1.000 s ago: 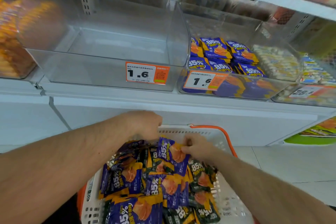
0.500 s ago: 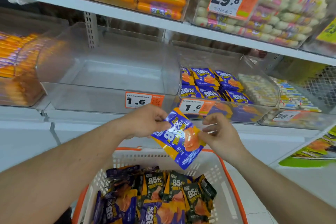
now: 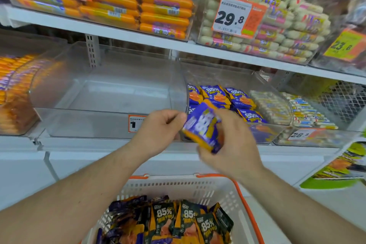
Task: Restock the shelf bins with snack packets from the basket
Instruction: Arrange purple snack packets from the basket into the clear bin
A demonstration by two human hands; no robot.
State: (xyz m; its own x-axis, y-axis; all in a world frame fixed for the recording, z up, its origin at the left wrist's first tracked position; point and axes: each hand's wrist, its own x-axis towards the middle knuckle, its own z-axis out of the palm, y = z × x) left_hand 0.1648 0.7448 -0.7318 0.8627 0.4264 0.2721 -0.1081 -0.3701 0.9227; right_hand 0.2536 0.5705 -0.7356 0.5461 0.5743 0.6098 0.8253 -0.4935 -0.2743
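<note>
A: Where are we in the restock?

B: Mid-carry, we'd judge. Our right hand (image 3: 227,144) is curled round a small stack of purple snack packets (image 3: 204,127), and our left hand (image 3: 160,127) pinches the stack's near edge with bent fingers. The stack is in the air in front of the shelf, above the basket (image 3: 198,186), which has many packets left in it.

A: Which bin do we go for?

B: The bin (image 3: 263,85) on the right already holds matching purple packets; the clear bin (image 3: 103,93) on the left holds nothing. Next we need to lift the stack over the front lip and lay it flat beside its likes.
</note>
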